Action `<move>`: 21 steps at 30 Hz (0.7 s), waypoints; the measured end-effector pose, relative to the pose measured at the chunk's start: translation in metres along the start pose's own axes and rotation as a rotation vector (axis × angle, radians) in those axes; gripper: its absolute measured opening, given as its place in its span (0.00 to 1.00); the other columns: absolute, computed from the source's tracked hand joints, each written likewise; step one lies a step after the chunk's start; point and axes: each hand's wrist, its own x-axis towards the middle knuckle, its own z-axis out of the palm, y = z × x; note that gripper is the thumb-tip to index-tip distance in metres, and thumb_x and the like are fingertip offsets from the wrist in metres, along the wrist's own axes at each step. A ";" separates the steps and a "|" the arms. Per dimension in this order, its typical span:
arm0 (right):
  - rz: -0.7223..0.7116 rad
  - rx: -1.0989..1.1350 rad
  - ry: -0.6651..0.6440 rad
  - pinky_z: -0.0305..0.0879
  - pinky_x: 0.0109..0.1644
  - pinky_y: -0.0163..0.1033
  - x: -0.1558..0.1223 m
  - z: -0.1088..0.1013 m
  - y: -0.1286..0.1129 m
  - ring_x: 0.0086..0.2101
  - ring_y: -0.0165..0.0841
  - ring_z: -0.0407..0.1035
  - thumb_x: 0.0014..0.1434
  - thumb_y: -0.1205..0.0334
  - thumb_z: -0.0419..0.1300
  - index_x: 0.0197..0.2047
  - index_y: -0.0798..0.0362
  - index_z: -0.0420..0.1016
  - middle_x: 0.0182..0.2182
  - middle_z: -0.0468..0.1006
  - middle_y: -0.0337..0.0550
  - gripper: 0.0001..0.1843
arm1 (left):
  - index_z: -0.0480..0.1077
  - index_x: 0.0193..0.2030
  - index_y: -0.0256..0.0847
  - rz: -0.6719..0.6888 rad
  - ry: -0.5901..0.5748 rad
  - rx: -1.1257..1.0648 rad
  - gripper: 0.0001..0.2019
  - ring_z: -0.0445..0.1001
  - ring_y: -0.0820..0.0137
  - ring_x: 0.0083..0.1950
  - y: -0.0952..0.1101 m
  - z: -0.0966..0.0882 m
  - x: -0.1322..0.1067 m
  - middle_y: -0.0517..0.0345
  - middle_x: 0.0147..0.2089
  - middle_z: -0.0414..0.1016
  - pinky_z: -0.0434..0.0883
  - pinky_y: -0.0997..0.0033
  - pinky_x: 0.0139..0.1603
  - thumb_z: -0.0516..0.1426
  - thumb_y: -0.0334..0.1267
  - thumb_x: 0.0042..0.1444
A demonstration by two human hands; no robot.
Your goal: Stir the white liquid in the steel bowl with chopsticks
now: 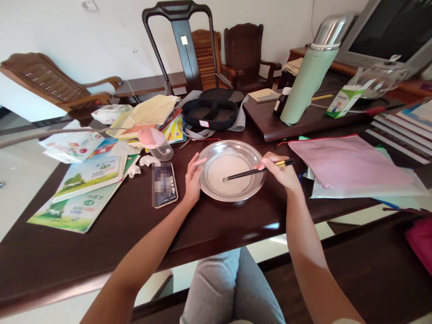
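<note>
A round metal bowl [232, 195] with a whitish liquid [221, 170] in it stands on the dark wooden table in front of me. My right hand [277, 168] is closed around a pair of black chopsticks [248, 172] with gold-coloured bands, and their tips dip into the liquid near the bowl's middle. At the bowl's left side, my left hand [194, 176] rests against the rim, thumb and fingers gripping the edge. Just left of that hand lies a phone [164, 184], its screen partly blurred out.
Booklets [81, 202], a pink-lidded cup [155, 143] and crumpled tissues [134, 169] lie to the left. Behind the bowl is an open black case [209, 118]. A green thermos [305, 78] stands on a raised board at right, near a pink zip pouch [347, 157] and stacked books [405, 130].
</note>
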 end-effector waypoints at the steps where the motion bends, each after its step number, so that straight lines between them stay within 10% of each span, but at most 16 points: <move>1: -0.020 -0.019 -0.037 0.80 0.49 0.51 0.001 0.003 0.000 0.38 0.45 0.86 0.68 0.20 0.69 0.31 0.42 0.91 0.34 0.92 0.45 0.34 | 0.90 0.54 0.50 0.000 0.002 -0.002 0.27 0.71 0.41 0.85 0.000 0.000 0.000 0.46 0.83 0.76 0.63 0.32 0.89 0.69 0.70 0.66; 9: -0.011 -0.008 0.244 0.80 0.47 0.52 0.002 -0.008 0.005 0.30 0.43 0.82 0.68 0.19 0.67 0.23 0.42 0.82 0.24 0.84 0.42 0.39 | 0.90 0.55 0.51 0.015 0.002 -0.006 0.27 0.72 0.41 0.85 -0.003 -0.001 0.001 0.46 0.81 0.78 0.64 0.32 0.89 0.69 0.71 0.65; 16: -0.047 -0.049 -0.039 0.80 0.50 0.52 0.002 0.007 0.001 0.40 0.46 0.87 0.68 0.20 0.68 0.33 0.41 0.92 0.35 0.93 0.45 0.34 | 0.90 0.55 0.51 0.013 0.008 -0.024 0.28 0.72 0.40 0.85 -0.005 0.000 0.001 0.46 0.82 0.78 0.64 0.31 0.88 0.70 0.71 0.64; 21: -0.030 -0.085 0.212 0.80 0.50 0.54 0.003 -0.004 0.004 0.36 0.46 0.84 0.69 0.18 0.65 0.26 0.42 0.84 0.28 0.88 0.44 0.38 | 0.90 0.55 0.52 0.016 0.009 -0.008 0.28 0.72 0.41 0.85 -0.005 0.000 0.001 0.46 0.81 0.78 0.64 0.32 0.88 0.69 0.72 0.65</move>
